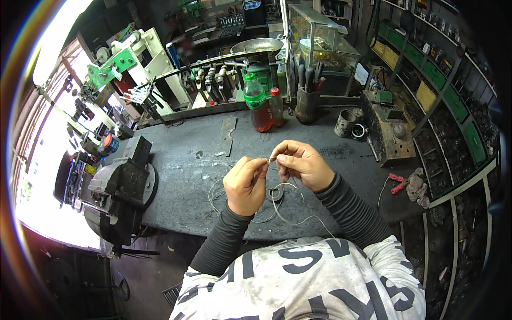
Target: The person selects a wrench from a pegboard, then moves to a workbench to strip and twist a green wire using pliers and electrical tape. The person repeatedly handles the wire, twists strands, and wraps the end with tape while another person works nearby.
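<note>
Vise (120, 186) sits left of the wire (290, 217). Left hand (245, 184) and right hand (303, 164) each pinch the wire's end between fingertips, meeting above the workbench (186, 160); the wire loops down toward the person's chest, nearer the right hand.
</note>
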